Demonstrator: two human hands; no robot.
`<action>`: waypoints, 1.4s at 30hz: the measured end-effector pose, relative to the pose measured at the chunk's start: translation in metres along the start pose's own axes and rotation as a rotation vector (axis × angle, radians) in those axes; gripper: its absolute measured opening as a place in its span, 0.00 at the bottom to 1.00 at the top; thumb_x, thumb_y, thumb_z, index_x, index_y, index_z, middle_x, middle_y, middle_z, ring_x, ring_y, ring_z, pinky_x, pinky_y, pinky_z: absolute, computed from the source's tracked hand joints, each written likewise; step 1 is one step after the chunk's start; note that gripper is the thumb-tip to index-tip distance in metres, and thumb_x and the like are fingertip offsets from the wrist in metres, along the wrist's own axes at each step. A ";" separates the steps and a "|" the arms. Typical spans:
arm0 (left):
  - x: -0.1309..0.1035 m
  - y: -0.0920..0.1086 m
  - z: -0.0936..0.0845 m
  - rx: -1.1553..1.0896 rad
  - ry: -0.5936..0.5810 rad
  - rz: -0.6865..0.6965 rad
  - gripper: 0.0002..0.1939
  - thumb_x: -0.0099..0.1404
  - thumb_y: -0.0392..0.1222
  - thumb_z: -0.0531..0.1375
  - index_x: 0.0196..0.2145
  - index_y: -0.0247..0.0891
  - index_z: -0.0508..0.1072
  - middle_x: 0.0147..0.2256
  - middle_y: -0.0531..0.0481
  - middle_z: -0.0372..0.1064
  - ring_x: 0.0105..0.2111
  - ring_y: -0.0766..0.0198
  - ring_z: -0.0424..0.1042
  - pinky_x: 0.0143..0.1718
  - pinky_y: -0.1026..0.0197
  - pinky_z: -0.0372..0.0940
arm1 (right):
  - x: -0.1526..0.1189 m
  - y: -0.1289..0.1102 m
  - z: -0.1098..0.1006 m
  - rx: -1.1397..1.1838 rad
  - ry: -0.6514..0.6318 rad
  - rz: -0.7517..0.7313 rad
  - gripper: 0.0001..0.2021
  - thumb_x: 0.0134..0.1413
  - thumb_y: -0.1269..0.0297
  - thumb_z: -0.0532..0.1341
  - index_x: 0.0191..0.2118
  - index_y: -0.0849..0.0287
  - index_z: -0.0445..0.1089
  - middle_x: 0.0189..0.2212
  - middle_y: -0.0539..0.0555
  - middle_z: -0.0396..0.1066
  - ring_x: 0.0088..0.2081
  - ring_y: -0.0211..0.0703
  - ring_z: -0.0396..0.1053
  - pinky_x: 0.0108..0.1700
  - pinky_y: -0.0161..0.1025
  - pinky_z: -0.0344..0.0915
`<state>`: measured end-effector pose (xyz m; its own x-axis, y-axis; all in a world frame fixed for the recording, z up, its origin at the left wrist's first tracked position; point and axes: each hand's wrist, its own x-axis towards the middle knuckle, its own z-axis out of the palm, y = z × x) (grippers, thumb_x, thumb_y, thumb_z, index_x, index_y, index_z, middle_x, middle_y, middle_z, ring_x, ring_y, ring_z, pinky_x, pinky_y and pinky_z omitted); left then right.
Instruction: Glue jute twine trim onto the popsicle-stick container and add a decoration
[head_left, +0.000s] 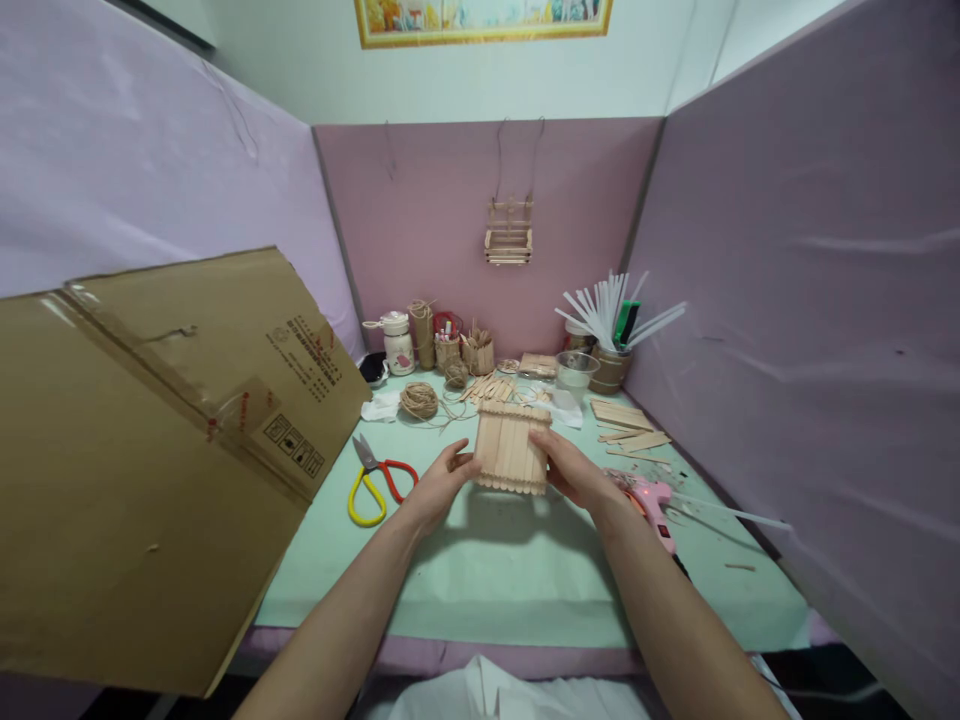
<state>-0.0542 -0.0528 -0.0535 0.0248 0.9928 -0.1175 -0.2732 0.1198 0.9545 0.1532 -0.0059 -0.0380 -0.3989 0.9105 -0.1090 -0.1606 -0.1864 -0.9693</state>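
Note:
A panel of pale craft sticks (511, 448), with scalloped strips along its top and bottom edges, is held up over the green table. At its left edge my left hand (442, 487) grips it, thumb and fingers around the side. My right hand (576, 470) holds the right side, with the thumb on the front face and the other fingers partly hidden behind. Scissors (373, 478) with red and yellow handles lie open left of my left hand. Close to my right wrist rests a pink glue gun (654, 503) with a clear stick in its back.
A large cardboard sheet (172, 450) leans at the left. Twine balls (418, 400), a white bottle (398, 345), loose sticks (491, 388), a plastic cup (576, 372) and a pot of white glue sticks (610, 368) stand behind. More sticks (634, 425) lie right. A small wooden rack (509, 240) hangs on the back panel.

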 end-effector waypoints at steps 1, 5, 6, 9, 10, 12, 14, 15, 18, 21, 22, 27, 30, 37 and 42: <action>0.000 -0.001 -0.001 -0.004 -0.025 0.008 0.42 0.48 0.49 0.71 0.58 0.35 0.63 0.51 0.36 0.68 0.56 0.50 0.64 0.60 0.51 0.53 | 0.000 0.001 -0.001 -0.002 -0.004 -0.005 0.22 0.52 0.48 0.61 0.51 0.50 0.66 0.51 0.53 0.72 0.52 0.50 0.70 0.49 0.47 0.69; -0.002 -0.001 0.000 0.005 -0.133 0.004 0.50 0.46 0.49 0.73 0.62 0.34 0.57 0.50 0.35 0.70 0.54 0.48 0.67 0.59 0.48 0.53 | 0.003 0.005 -0.003 -0.030 -0.025 -0.030 0.23 0.52 0.47 0.60 0.52 0.50 0.65 0.52 0.53 0.72 0.51 0.50 0.70 0.46 0.46 0.70; -0.002 0.000 0.000 0.013 -0.138 0.000 0.52 0.44 0.49 0.73 0.62 0.34 0.55 0.49 0.34 0.71 0.53 0.48 0.68 0.59 0.47 0.54 | 0.003 0.006 -0.004 -0.033 -0.030 -0.032 0.23 0.52 0.47 0.61 0.52 0.50 0.65 0.52 0.53 0.72 0.51 0.50 0.70 0.45 0.46 0.70; -0.004 0.002 0.002 0.022 -0.124 -0.006 0.53 0.44 0.48 0.74 0.62 0.32 0.55 0.47 0.34 0.72 0.50 0.48 0.71 0.56 0.47 0.57 | 0.005 0.008 -0.004 -0.031 -0.039 -0.031 0.23 0.52 0.47 0.61 0.51 0.50 0.66 0.52 0.54 0.71 0.51 0.50 0.70 0.44 0.45 0.70; -0.004 0.003 0.003 0.025 -0.118 -0.005 0.53 0.44 0.48 0.74 0.62 0.32 0.55 0.47 0.34 0.72 0.49 0.48 0.71 0.55 0.47 0.58 | 0.005 0.008 -0.004 -0.032 -0.038 -0.029 0.23 0.52 0.47 0.61 0.51 0.50 0.66 0.52 0.54 0.71 0.51 0.50 0.70 0.44 0.45 0.70; -0.005 0.005 0.004 0.026 -0.118 -0.009 0.51 0.43 0.47 0.74 0.60 0.31 0.57 0.46 0.34 0.73 0.48 0.48 0.72 0.54 0.48 0.60 | 0.005 0.008 -0.003 -0.036 -0.038 -0.023 0.23 0.52 0.46 0.61 0.51 0.51 0.66 0.53 0.53 0.71 0.51 0.50 0.70 0.44 0.45 0.70; -0.007 0.007 0.005 0.019 -0.132 -0.030 0.50 0.42 0.46 0.74 0.59 0.31 0.59 0.45 0.34 0.73 0.47 0.49 0.73 0.53 0.49 0.61 | 0.004 0.007 -0.002 -0.034 -0.042 -0.013 0.22 0.52 0.47 0.61 0.50 0.51 0.66 0.52 0.53 0.71 0.51 0.50 0.70 0.46 0.45 0.70; -0.008 0.008 0.005 0.008 -0.139 -0.045 0.49 0.41 0.45 0.75 0.58 0.30 0.60 0.45 0.34 0.74 0.47 0.49 0.73 0.53 0.50 0.61 | 0.003 0.007 -0.001 -0.031 -0.045 -0.008 0.22 0.52 0.47 0.61 0.50 0.51 0.66 0.52 0.53 0.71 0.51 0.50 0.70 0.46 0.46 0.70; -0.010 0.009 0.007 -0.027 -0.159 -0.081 0.48 0.39 0.44 0.75 0.56 0.31 0.63 0.44 0.34 0.74 0.47 0.49 0.73 0.53 0.51 0.61 | 0.002 0.007 0.001 -0.018 -0.057 -0.002 0.22 0.52 0.47 0.61 0.50 0.52 0.66 0.52 0.53 0.72 0.51 0.50 0.70 0.48 0.46 0.69; -0.008 0.006 0.005 -0.027 -0.163 -0.082 0.50 0.40 0.44 0.75 0.58 0.31 0.61 0.47 0.32 0.72 0.49 0.47 0.71 0.55 0.49 0.60 | 0.002 0.007 0.002 -0.016 -0.046 -0.018 0.23 0.52 0.48 0.62 0.50 0.53 0.66 0.52 0.55 0.71 0.52 0.51 0.70 0.48 0.47 0.69; -0.007 0.004 0.004 -0.020 -0.149 -0.070 0.52 0.40 0.44 0.75 0.60 0.32 0.59 0.50 0.31 0.70 0.51 0.46 0.70 0.55 0.49 0.59 | 0.002 0.008 0.002 -0.014 -0.038 -0.028 0.23 0.51 0.47 0.62 0.50 0.53 0.65 0.53 0.55 0.71 0.52 0.52 0.70 0.48 0.48 0.69; 0.002 -0.003 -0.004 -0.064 0.058 0.033 0.50 0.49 0.48 0.71 0.64 0.43 0.52 0.64 0.37 0.51 0.64 0.54 0.54 0.62 0.55 0.51 | 0.004 0.011 0.002 -0.055 0.058 -0.312 0.27 0.48 0.48 0.64 0.53 0.54 0.63 0.55 0.57 0.68 0.55 0.53 0.67 0.54 0.50 0.65; 0.003 0.003 -0.007 -0.185 0.118 -0.014 0.36 0.60 0.54 0.62 0.62 0.42 0.56 0.61 0.38 0.59 0.58 0.58 0.63 0.59 0.59 0.55 | 0.000 0.015 0.004 -0.276 0.174 -0.637 0.35 0.44 0.53 0.68 0.58 0.53 0.57 0.56 0.58 0.65 0.56 0.54 0.64 0.57 0.52 0.63; 0.000 0.021 -0.018 -0.351 -0.314 -0.322 0.41 0.60 0.68 0.52 0.56 0.29 0.66 0.44 0.35 0.74 0.46 0.47 0.73 0.49 0.48 0.64 | -0.017 0.021 0.015 -1.009 0.014 -1.197 0.26 0.50 0.64 0.65 0.55 0.48 0.62 0.61 0.56 0.61 0.63 0.56 0.55 0.63 0.62 0.50; -0.004 0.023 -0.026 -0.289 -0.296 -0.243 0.42 0.53 0.65 0.61 0.55 0.31 0.68 0.47 0.36 0.74 0.52 0.42 0.69 0.54 0.47 0.61 | -0.025 0.031 0.020 -1.081 -0.095 -1.012 0.16 0.58 0.68 0.58 0.49 0.41 0.70 0.62 0.49 0.61 0.67 0.50 0.47 0.64 0.61 0.51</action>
<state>-0.0859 -0.0538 -0.0382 0.3826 0.9009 -0.2048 -0.4807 0.3834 0.7886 0.1399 -0.0420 -0.0608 -0.5930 0.4479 0.6691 0.3162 0.8938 -0.3180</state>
